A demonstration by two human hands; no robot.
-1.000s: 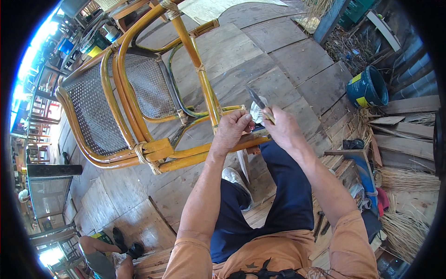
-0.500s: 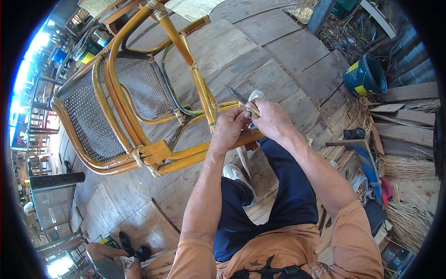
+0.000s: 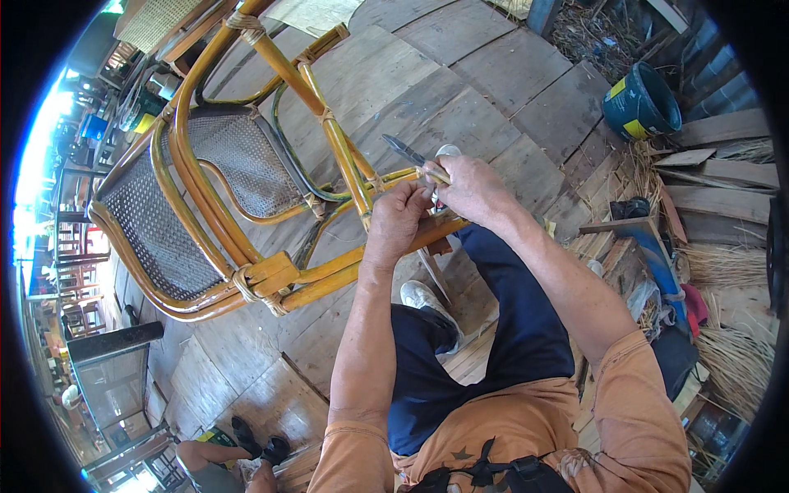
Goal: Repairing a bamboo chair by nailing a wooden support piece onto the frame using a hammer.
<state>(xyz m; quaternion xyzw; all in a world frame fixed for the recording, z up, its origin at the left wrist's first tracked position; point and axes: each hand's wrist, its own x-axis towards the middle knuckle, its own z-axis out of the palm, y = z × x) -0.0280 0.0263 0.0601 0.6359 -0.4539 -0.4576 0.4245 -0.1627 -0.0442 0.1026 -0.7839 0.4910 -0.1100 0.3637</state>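
Observation:
A rattan chair [image 3: 267, 275] lies tipped over on its side in front of me, with a woven cane seat and back and pale bindings round its joints. My right hand [image 3: 470, 191] is closed round the wooden handle of a knife [image 3: 404, 150], whose blade points up and to the left. Right beside it, my left hand [image 3: 399, 217] is pinched at the end of the chair's lower pole. What its fingertips hold is too small and hidden to make out. Both hands are over the pole, close to my knee.
A dark green bucket [image 3: 643, 102] stands at the right, near wooden planks [image 3: 713, 220] and bundles of cane strips [image 3: 731, 361]. A wooden box of scraps [image 3: 629, 267] is beside my right leg. At the lower left, another person's legs [image 3: 215, 456] rest on the board floor.
The view has shifted slightly, so the chair and bucket sit a little further left. My hands stay together at the pole, and the knife is still in my right hand.

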